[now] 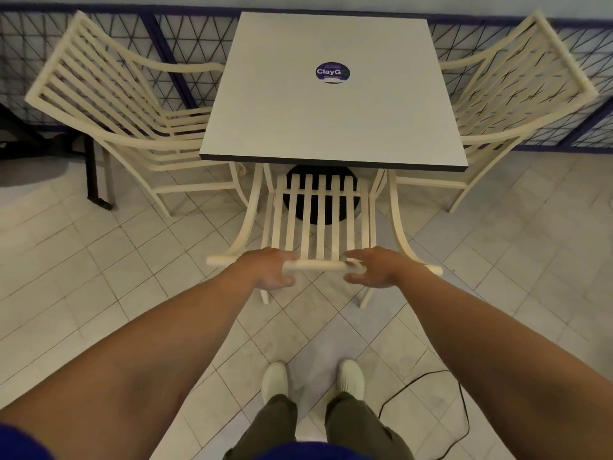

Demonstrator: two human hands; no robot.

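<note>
We have the chair (320, 220) by its top rail, its seat tucked under the table (331, 121). Our left hand (270, 272) curls its fingers round the rail. Our right hand (376, 267) brackets it, thumb below, and we cannot tell if it clamps. Moving the chair looks to be the step in hand, and the next move calls for a firm right hold and an even, straight slide.
</note>
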